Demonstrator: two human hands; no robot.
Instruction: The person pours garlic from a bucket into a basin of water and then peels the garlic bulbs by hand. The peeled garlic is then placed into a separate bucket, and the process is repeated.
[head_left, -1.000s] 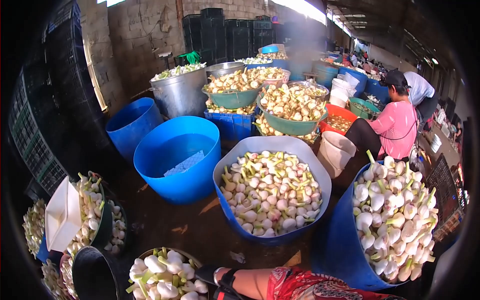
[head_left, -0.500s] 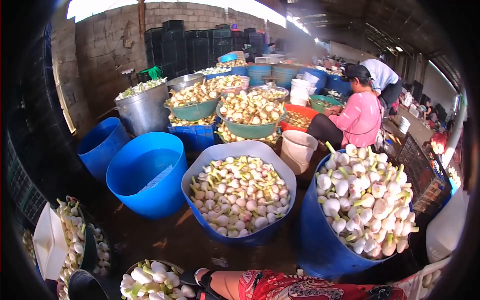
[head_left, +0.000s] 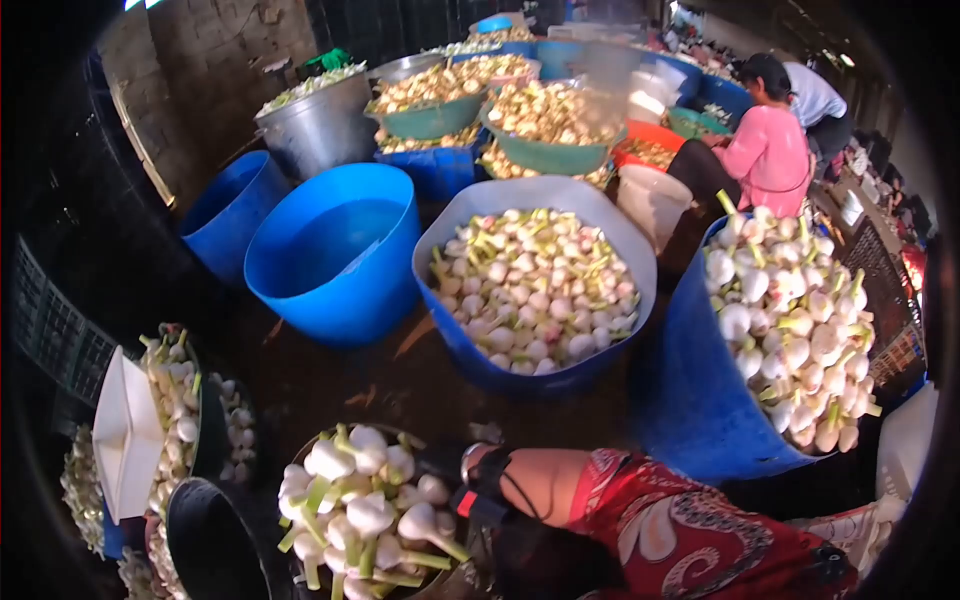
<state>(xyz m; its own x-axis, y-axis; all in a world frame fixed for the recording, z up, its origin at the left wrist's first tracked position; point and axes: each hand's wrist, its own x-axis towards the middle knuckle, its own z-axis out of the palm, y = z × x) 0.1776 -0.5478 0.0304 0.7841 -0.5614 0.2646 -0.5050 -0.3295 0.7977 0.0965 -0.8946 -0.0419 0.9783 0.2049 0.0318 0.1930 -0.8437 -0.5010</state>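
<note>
My right forearm [head_left: 545, 485] crosses the bottom of the view from the right, in a red patterned sleeve [head_left: 690, 520]. Black straps [head_left: 490, 475] with a red mark circle the wrist. Its hand is lost in the dark beside a container of white garlic bulbs [head_left: 365, 510] with green stem stubs; I cannot make out its fingers or any grip. My left hand is out of view. Beyond the arm stands a blue-grey tub [head_left: 650, 270] holding many trimmed bulbs. To its right, a tall blue barrel [head_left: 680, 380] is heaped with larger bulbs [head_left: 790, 320].
Two blue tubs stand at left, one [head_left: 330, 310] holding water. A dark bucket [head_left: 215, 540] and a white angular container [head_left: 128, 435] are lower left, near more garlic. Green basins [head_left: 545, 155] of bulbs sit behind. A person in pink [head_left: 770, 155] works at right, another person bends behind.
My view has tilted down and turned left, so everything sits further right and mostly higher. More of the forearm and the near garlic container shows.
</note>
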